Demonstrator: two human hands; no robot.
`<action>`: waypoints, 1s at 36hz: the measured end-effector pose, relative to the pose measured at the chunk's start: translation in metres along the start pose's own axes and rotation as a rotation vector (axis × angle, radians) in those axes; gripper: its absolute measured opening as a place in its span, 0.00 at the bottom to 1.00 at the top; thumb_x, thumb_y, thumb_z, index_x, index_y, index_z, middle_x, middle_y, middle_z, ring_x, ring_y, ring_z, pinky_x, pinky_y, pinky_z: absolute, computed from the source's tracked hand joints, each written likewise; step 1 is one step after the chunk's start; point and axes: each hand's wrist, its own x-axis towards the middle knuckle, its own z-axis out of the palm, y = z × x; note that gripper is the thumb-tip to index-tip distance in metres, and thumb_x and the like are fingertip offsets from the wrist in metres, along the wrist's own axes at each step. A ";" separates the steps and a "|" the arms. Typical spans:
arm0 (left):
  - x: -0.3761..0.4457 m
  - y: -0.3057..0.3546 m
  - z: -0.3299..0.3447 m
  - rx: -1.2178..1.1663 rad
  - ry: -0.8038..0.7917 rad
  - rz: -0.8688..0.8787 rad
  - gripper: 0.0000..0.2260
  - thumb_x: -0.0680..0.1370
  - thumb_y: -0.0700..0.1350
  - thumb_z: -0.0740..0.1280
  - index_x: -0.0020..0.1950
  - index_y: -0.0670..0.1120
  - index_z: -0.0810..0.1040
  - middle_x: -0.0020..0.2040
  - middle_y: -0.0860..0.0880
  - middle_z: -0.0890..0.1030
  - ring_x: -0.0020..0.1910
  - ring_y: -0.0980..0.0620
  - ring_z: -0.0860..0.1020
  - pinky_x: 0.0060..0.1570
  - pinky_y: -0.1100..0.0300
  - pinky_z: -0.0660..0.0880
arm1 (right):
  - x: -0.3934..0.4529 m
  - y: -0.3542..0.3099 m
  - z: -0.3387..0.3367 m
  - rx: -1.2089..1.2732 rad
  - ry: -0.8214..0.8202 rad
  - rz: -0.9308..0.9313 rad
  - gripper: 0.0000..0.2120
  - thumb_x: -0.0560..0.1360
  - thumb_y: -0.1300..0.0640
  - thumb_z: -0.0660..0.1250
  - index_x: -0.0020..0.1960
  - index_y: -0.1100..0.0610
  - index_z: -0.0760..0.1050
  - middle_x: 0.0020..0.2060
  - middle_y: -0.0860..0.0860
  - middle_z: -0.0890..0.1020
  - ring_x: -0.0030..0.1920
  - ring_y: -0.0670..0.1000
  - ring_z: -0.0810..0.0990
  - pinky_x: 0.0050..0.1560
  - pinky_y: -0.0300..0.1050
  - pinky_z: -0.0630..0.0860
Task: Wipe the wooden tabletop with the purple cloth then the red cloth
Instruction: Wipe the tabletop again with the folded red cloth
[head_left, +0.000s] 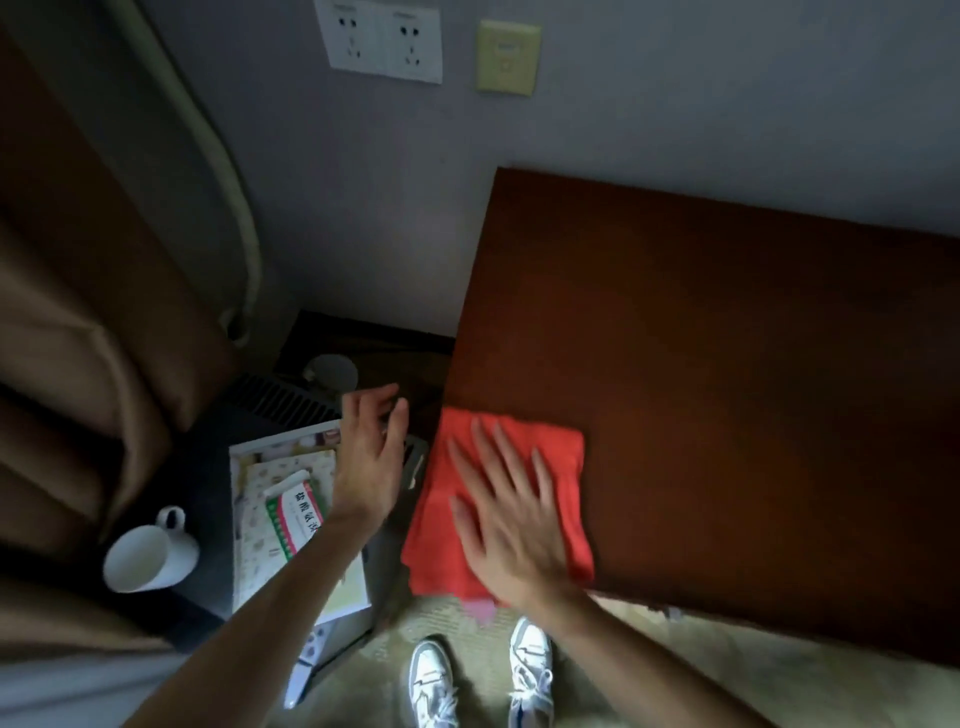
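Red cloth (511, 499) under a flat palm at the worktop's (753, 374) near-left corner, part of it already past the edge.

The likeliest slip, as I judge it, is the cloth sliding off: its left side and near hem overhang the corner, so a stroke toward the person could drag it onto the floor, and a wide sweep leftward could send the arm into the clutter on the low dark stand beside the worktop, where a white mug (150, 553) sits near the brink. The right hand (511, 519) lies open, fingers spread and pressing the cloth down; it is motion-blurred. The left hand (371, 457) hovers open over the gap, holding nothing. The cloth is bright orange-red, folded roughly square, slightly rumpled. A pink scrap (483, 609) shows below its near hem; whether that is the purple cloth I cannot tell.
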 end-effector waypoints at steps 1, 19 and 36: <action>-0.001 0.002 -0.004 0.022 -0.040 0.011 0.21 0.82 0.55 0.57 0.66 0.41 0.75 0.59 0.49 0.69 0.52 0.65 0.74 0.57 0.74 0.66 | -0.014 -0.008 -0.001 0.001 -0.027 0.001 0.29 0.84 0.40 0.51 0.83 0.45 0.54 0.83 0.47 0.54 0.83 0.50 0.48 0.80 0.60 0.52; -0.004 0.040 0.015 0.704 -0.665 0.346 0.26 0.73 0.57 0.74 0.66 0.45 0.75 0.62 0.43 0.71 0.62 0.43 0.70 0.65 0.52 0.67 | -0.011 0.035 -0.067 0.101 -0.197 0.445 0.22 0.78 0.45 0.68 0.69 0.53 0.75 0.61 0.55 0.75 0.64 0.60 0.73 0.64 0.54 0.73; 0.018 0.108 -0.032 0.677 -0.555 0.689 0.25 0.74 0.38 0.69 0.71 0.48 0.73 0.63 0.46 0.79 0.51 0.44 0.82 0.49 0.52 0.79 | 0.026 0.043 -0.147 0.222 0.022 0.165 0.10 0.74 0.60 0.73 0.52 0.54 0.74 0.56 0.48 0.74 0.52 0.52 0.77 0.50 0.47 0.75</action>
